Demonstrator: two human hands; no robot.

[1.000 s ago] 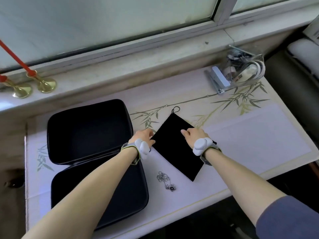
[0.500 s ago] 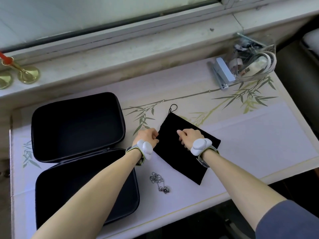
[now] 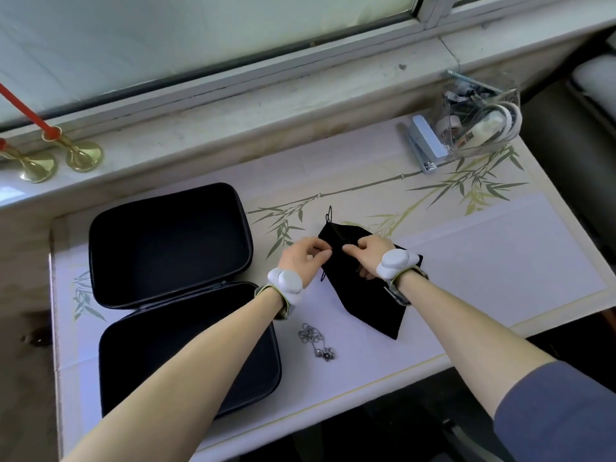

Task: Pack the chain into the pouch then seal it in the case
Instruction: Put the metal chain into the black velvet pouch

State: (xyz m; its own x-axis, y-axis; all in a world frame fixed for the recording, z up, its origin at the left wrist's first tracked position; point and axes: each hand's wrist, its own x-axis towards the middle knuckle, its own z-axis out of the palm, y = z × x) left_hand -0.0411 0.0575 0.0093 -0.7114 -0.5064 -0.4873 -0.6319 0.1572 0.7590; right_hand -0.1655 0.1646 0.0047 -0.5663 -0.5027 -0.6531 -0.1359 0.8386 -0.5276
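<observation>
A black drawstring pouch [image 3: 363,291] lies at the middle of the table, its mouth end lifted a little. My left hand [image 3: 301,260] pinches the pouch's left mouth edge, and my right hand [image 3: 368,253] pinches the right mouth edge. A thin cord loop sticks up from the far corner of the pouch. The silver chain [image 3: 315,340] with its small pendant lies bunched on the table near the front edge, between my forearms and untouched. The black zip case [image 3: 170,245] lies wide open on the left, both halves facing up.
A clear plastic box [image 3: 480,118] of cables and a grey stapler [image 3: 425,145] stand at the back right of the table. Two brass candle holders [image 3: 60,158] with red candles sit on the windowsill at the left. The table's front edge runs close under my forearms.
Both hands have closed in on the pouch's mouth and gathered it, so the pouch is narrower and raised at that end. The chain and the case have not moved.
</observation>
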